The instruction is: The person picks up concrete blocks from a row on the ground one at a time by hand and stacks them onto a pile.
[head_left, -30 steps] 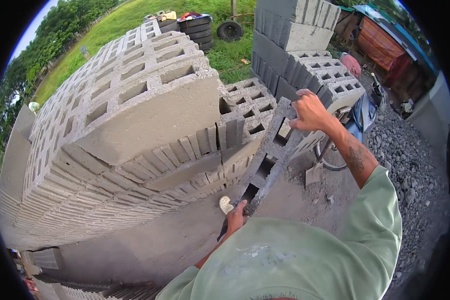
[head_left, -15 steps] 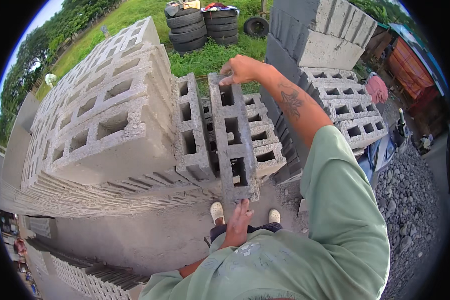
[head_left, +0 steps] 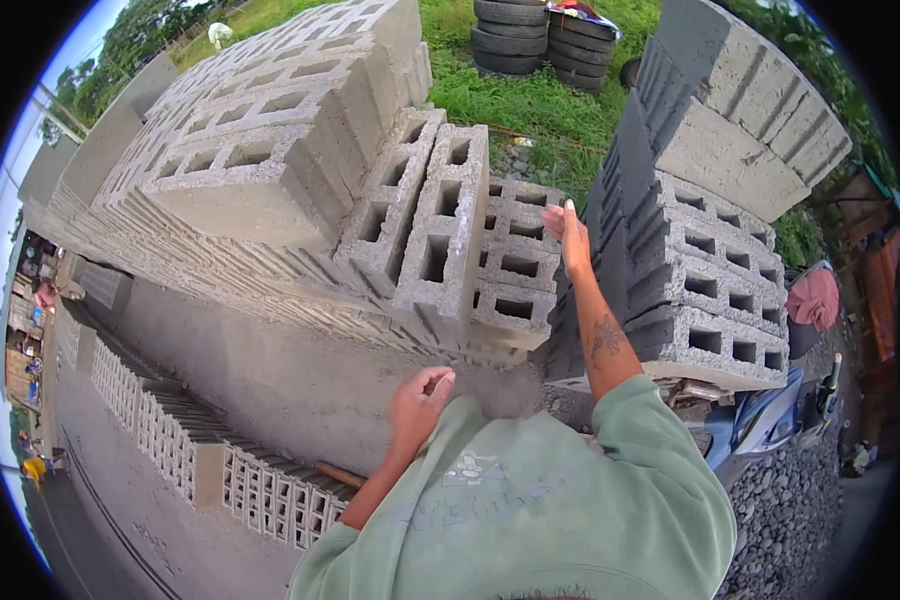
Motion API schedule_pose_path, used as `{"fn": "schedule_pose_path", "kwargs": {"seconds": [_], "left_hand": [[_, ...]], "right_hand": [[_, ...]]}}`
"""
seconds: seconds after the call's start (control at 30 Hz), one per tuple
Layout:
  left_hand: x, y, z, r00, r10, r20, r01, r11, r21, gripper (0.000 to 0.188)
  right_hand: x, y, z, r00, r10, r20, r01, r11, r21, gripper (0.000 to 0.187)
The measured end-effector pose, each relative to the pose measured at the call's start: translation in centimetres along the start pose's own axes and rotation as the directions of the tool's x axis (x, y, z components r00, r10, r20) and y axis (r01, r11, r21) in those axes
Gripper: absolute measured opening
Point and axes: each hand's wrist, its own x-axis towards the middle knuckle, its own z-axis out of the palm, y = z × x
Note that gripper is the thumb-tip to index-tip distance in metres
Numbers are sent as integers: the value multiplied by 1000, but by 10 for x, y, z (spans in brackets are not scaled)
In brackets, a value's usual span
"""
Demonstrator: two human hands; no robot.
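A grey hollow concrete block (head_left: 451,165) stands on the stack, beside another block (head_left: 407,133) on its left, its three openings facing up. Neither hand touches it. My right hand (head_left: 570,238) hangs open above the lower blocks (head_left: 518,268) to its right, fingers stretched out. My left hand (head_left: 422,402) is in front of the stack, near my shirt, with its fingers loosely bent, apart from the thumb, and nothing visible in them.
A tall stack of blocks (head_left: 260,190) fills the left; another (head_left: 705,262) rises on the right. Stacked tires (head_left: 510,38) stand on grass behind. A long row of blocks (head_left: 170,440) runs along the lower left. Gravel (head_left: 780,520) lies at lower right, near a green bottle (head_left: 832,378).
Both hands have let go of the hollow block, which now rests beside its neighbour on the stack. My right hand has drawn off to the right, my left back and leftward. The view has shifted.
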Motion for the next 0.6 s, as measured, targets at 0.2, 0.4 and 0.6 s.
{"fn": "schedule_pose_path", "kwargs": {"seconds": [0.2,0.4,0.6], "left_hand": [[21,17,21,984,-115,-137,67,946,-316,31],[40,18,18,815,115,-568,-200,976,-89,53],[119,-26,32,490,-326,-808,-324,793,-516,60]], "right_hand": [[62,-11,32,995,-9,103,-7,988,155,78],[151,1,81,986,-59,154,13,960,279,80],[206,30,138,969,65,239,-168,883,439,71]]}}
